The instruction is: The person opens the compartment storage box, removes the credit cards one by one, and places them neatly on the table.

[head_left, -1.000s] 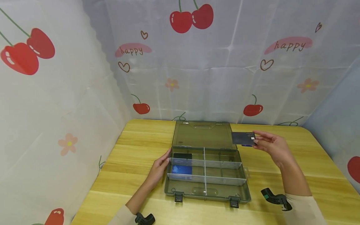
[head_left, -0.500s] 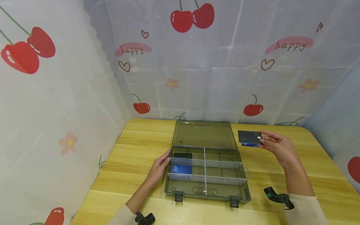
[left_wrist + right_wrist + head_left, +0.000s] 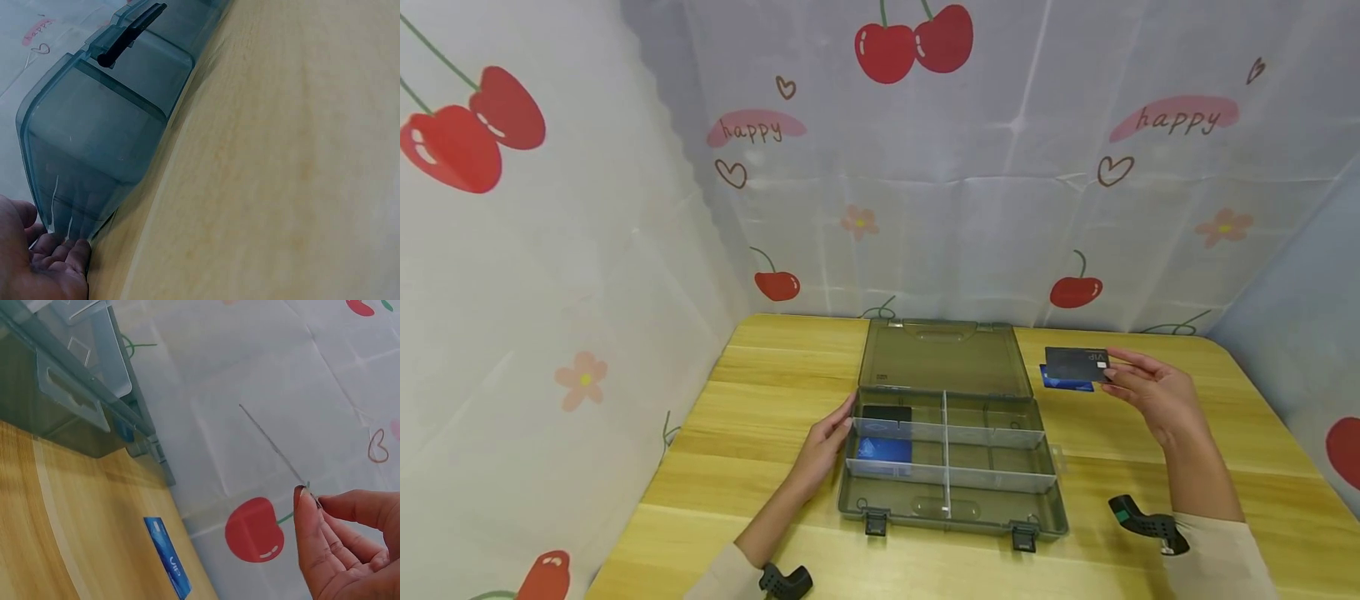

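My right hand [image 3: 1157,396] pinches a black VIP card [image 3: 1075,363] by its right end, above the table's far right. In the right wrist view the card [image 3: 272,444] appears edge-on between thumb and fingers. Below it a blue VIP card [image 3: 167,556] lies on the table, partly covered by the black one in the head view. My left hand [image 3: 822,450] touches the left side of a lidded compartment box [image 3: 970,527], fingertips against its wall. A dark card [image 3: 887,412] lies in the box's back left compartment and a blue card [image 3: 885,452] in the middle left one.
The box's smoky lid [image 3: 947,358] lies folded back behind it. Two dark latches stick out at its front edge, including the front right latch [image 3: 1024,539]. A cherry-print curtain [image 3: 955,208] closes off the back of the wooden table [image 3: 767,375].
My right hand has moved to the right with the black card, away from the lid, and more of the blue card on the table shows. The left hand stays at the box.
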`<action>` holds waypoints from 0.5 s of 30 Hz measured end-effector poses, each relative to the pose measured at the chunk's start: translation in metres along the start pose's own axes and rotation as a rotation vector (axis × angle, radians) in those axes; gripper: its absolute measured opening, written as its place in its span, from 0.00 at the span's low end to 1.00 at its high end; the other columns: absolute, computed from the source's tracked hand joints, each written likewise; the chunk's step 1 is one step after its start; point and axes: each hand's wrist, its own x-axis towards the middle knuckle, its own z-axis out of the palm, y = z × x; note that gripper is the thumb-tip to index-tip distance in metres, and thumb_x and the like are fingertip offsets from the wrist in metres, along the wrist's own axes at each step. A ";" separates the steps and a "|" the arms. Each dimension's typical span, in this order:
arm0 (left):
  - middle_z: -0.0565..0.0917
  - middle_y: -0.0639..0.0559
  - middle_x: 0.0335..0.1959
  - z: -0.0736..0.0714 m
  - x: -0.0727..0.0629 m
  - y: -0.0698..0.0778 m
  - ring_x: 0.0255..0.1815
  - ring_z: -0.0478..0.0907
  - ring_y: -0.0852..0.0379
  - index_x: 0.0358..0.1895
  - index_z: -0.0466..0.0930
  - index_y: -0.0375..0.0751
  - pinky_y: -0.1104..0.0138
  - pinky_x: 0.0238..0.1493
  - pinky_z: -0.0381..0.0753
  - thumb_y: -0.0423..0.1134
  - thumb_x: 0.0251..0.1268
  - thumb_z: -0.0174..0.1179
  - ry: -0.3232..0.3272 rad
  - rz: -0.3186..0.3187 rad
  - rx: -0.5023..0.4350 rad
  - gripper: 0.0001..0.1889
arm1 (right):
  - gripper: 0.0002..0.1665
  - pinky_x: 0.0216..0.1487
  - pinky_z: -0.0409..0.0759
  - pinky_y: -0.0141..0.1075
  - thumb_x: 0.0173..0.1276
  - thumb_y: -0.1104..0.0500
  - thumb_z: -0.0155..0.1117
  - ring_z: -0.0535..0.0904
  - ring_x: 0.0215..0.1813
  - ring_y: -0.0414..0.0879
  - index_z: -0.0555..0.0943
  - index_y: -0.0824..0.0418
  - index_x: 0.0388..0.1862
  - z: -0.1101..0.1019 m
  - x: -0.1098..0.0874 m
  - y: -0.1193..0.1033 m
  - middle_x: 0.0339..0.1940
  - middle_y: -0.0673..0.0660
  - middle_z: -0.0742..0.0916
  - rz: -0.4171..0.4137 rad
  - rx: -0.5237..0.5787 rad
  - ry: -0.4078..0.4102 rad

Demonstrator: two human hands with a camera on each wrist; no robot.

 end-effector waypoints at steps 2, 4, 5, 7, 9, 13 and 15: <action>0.60 0.52 0.80 0.000 0.000 0.000 0.81 0.50 0.51 0.78 0.61 0.40 0.59 0.78 0.52 0.39 0.84 0.46 0.003 0.003 0.013 0.25 | 0.16 0.42 0.88 0.35 0.69 0.71 0.67 0.89 0.41 0.44 0.88 0.56 0.52 -0.002 0.001 0.000 0.42 0.51 0.89 0.008 0.001 0.011; 0.60 0.52 0.80 -0.001 0.000 -0.001 0.81 0.51 0.51 0.78 0.61 0.40 0.59 0.78 0.52 0.40 0.84 0.47 0.008 0.001 0.019 0.25 | 0.16 0.43 0.88 0.36 0.69 0.70 0.66 0.89 0.41 0.44 0.87 0.57 0.53 -0.004 0.001 0.001 0.42 0.50 0.88 0.014 0.005 0.020; 0.60 0.52 0.80 -0.001 0.000 -0.001 0.81 0.51 0.51 0.78 0.61 0.40 0.59 0.78 0.52 0.40 0.84 0.46 0.010 0.000 0.022 0.25 | 0.16 0.43 0.88 0.36 0.69 0.71 0.66 0.89 0.41 0.44 0.87 0.57 0.53 -0.005 0.002 0.002 0.42 0.51 0.88 0.013 0.008 0.025; 0.60 0.53 0.80 -0.001 0.000 -0.001 0.81 0.51 0.51 0.78 0.61 0.41 0.59 0.78 0.53 0.40 0.84 0.46 0.012 -0.002 0.024 0.25 | 0.17 0.43 0.88 0.36 0.70 0.71 0.65 0.89 0.41 0.44 0.87 0.58 0.53 -0.008 0.003 0.003 0.42 0.51 0.88 0.009 0.019 0.033; 0.60 0.53 0.80 -0.001 0.000 -0.002 0.81 0.51 0.51 0.78 0.61 0.41 0.59 0.78 0.53 0.40 0.84 0.46 0.009 -0.004 0.020 0.25 | 0.17 0.43 0.88 0.36 0.70 0.72 0.65 0.89 0.40 0.45 0.88 0.58 0.53 -0.012 0.003 0.004 0.41 0.51 0.88 0.004 0.031 0.046; 0.60 0.52 0.80 -0.001 0.001 -0.003 0.81 0.51 0.52 0.78 0.61 0.41 0.59 0.78 0.53 0.39 0.84 0.46 0.003 -0.002 0.022 0.25 | 0.17 0.42 0.88 0.35 0.69 0.72 0.65 0.90 0.39 0.46 0.88 0.59 0.54 -0.019 0.002 0.006 0.42 0.50 0.88 0.000 0.047 0.067; 0.60 0.53 0.80 -0.001 0.002 -0.003 0.81 0.51 0.52 0.78 0.61 0.42 0.59 0.78 0.53 0.39 0.84 0.46 0.001 -0.004 0.023 0.25 | 0.18 0.42 0.88 0.36 0.69 0.71 0.66 0.90 0.39 0.46 0.88 0.59 0.54 -0.021 0.001 0.007 0.42 0.50 0.88 0.004 0.052 0.078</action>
